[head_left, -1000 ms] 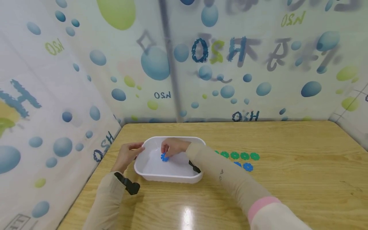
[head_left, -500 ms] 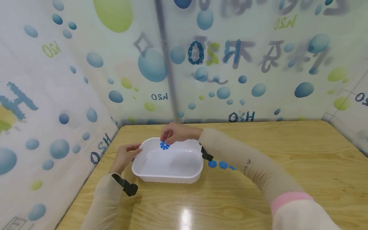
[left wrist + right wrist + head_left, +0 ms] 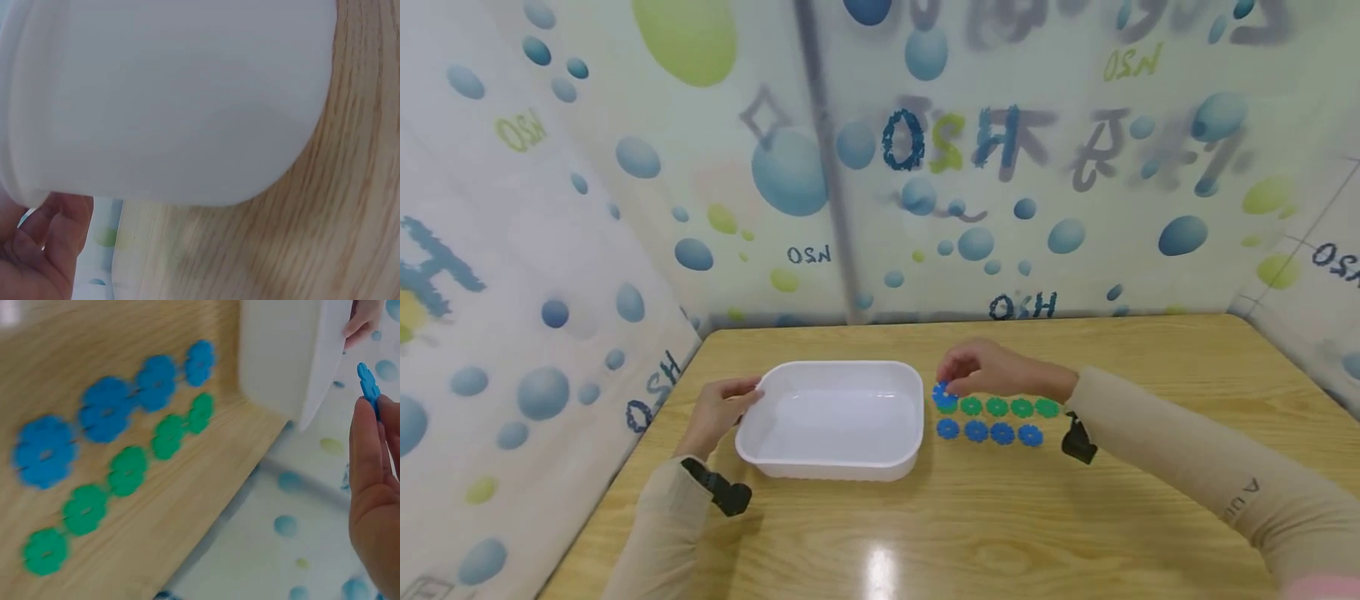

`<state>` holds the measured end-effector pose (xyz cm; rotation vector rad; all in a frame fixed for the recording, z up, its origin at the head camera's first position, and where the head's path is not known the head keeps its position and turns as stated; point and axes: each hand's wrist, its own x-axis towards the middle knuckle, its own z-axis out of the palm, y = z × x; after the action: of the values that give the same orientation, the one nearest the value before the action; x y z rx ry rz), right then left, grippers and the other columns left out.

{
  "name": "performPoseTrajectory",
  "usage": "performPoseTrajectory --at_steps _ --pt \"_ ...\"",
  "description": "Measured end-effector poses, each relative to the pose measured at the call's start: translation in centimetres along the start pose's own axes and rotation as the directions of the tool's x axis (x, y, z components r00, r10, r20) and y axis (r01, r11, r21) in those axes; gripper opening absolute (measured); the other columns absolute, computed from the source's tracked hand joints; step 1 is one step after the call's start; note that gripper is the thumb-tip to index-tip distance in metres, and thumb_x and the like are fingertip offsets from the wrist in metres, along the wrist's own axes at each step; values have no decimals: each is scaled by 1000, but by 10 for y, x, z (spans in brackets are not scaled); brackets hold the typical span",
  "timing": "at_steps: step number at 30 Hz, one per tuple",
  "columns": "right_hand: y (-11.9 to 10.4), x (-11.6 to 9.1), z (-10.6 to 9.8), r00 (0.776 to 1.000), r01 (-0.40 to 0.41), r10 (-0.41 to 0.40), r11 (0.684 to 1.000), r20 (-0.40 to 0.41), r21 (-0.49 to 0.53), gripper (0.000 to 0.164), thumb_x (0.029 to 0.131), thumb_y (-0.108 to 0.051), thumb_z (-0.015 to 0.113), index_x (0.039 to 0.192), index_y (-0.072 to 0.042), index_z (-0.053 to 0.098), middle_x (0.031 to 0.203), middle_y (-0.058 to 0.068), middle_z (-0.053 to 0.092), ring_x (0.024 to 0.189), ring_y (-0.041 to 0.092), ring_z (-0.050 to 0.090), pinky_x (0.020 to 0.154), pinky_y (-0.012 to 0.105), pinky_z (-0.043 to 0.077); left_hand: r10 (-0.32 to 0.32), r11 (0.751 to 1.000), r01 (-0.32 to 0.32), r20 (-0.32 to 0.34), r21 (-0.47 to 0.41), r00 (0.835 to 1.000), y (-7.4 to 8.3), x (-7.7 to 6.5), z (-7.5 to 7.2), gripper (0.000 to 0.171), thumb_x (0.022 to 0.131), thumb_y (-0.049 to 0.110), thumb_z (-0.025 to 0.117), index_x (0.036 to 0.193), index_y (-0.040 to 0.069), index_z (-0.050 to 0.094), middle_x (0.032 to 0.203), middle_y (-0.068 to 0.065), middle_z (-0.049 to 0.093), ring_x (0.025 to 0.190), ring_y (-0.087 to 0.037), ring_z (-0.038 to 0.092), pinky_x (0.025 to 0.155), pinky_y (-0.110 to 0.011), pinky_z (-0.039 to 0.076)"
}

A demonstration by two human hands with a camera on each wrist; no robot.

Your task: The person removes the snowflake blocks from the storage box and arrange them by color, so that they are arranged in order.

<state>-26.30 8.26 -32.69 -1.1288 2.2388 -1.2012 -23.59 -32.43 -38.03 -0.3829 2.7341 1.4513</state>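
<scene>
My right hand (image 3: 981, 367) pinches a blue snowflake disc (image 3: 944, 393) between thumb and fingers, just right of a white plastic basin (image 3: 827, 471). In the right wrist view the held disc (image 3: 369, 386) stands on edge above the fingertips. Below that hand lie a row of several green discs (image 3: 997, 407) and, nearer the front, a row of several blue discs (image 3: 976, 431). My left hand (image 3: 718, 412) grips the basin's left rim; in the left wrist view its fingers (image 3: 65, 234) curl at that rim. Inside, the basin shows only its white floor.
All of this rests on a wooden table (image 3: 970, 533). A wall covering (image 3: 880, 208) printed with bubbles rises along the table's back and left edges. Both forearms reach in from the front, each with a dark wrist camera strapped on.
From inside the basin, my right hand has lifted the blue disc up over the rim and carried it right, above the rows. My left hand keeps its hold on the rim.
</scene>
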Motion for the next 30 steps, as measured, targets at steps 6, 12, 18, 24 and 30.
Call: performPoseTrajectory --at_steps 6,12,18,24,30 --pt "32 -54 -10 988 -79 82 996 -129 27 15 86 -8 57 97 1 58 89 11 60 78 23 59 69 32 50 46 999 -46 -52 6 998 -37 28 5 50 80 41 62 121 14 56 114 -10 56 91 -22 55 71 -30 49" --pt "54 -92 -12 967 -149 150 989 -206 23 19 85 -8 58 99 4 56 91 13 59 75 21 60 68 34 51 32 999 -32 -24 7 999 -29 18 -6 50 79 40 63 120 13 56 115 -11 55 92 -23 54 67 -28 49" --pt "74 -114 -11 952 -181 185 983 -243 39 21 84 -5 58 99 9 55 88 14 59 74 15 60 66 27 51 2 1000 -2 -6 23 1000 -6 -3 -12 50 82 35 62 123 8 53 118 -15 53 92 -21 54 66 -26 48" --pt "90 -125 -5 931 -230 210 973 -300 -31 15 82 -6 61 93 4 59 83 8 60 70 11 57 62 26 49 22 1000 -22 -16 -17 1000 -5 0 -5 48 80 33 65 119 8 56 113 -14 56 87 -18 55 59 -25 48" --pt "97 -129 -1 920 -267 209 954 -332 -138 9 80 -5 63 87 -1 61 80 2 60 70 11 55 61 25 46 -6 1000 6 -7 -23 1000 -3 4 1 46 80 33 65 119 10 56 115 -13 56 90 -19 55 56 -22 46"
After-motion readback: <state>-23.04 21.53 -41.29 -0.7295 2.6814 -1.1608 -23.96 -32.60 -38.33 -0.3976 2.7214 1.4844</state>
